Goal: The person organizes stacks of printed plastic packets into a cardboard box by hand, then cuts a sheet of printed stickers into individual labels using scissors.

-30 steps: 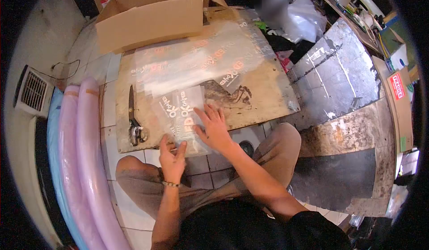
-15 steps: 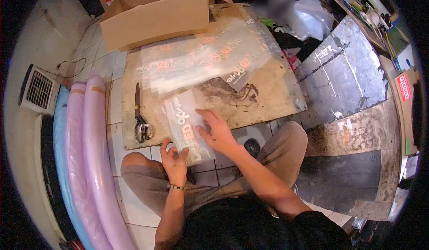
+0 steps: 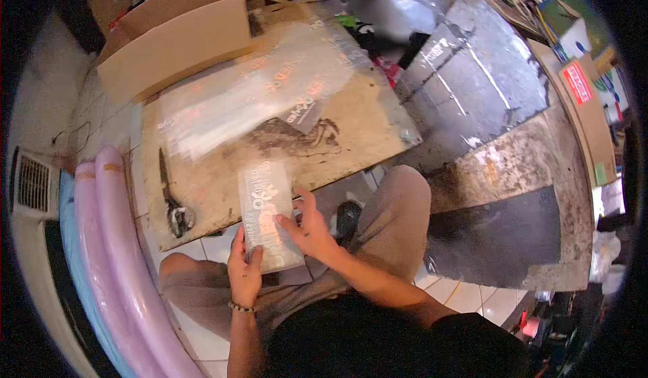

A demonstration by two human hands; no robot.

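A stack of clear plastic bags (image 3: 260, 196) with pale printed lettering is held over my lap, its far end over the near edge of the wooden board. My left hand (image 3: 244, 270) grips the lower left side, thumb on top. At the right edge, my right hand (image 3: 310, 228) has its thumb on the bags and its fingers curled at the side. More printed plastic bags (image 3: 223, 104) lie spread across the board (image 3: 364, 135). A dark printed piece (image 3: 302, 116) rests at their near edge. Black scissors (image 3: 177, 216) lie on the left of the board.
An open cardboard box (image 3: 179, 47) stands at the board's far left. Pink plastic-wrapped rolls (image 3: 128, 223) and a blue roll (image 3: 69, 209) lie left. Worn metal-like sheets (image 3: 472, 74) and a dark mat (image 3: 499, 236) are right. A carton with a red label (image 3: 575, 84) stands farther right.
My right hand has gone from hovering with spread fingers over the bags to gripping their right edge. My left hand has closed on the left side. The whole view has shifted.
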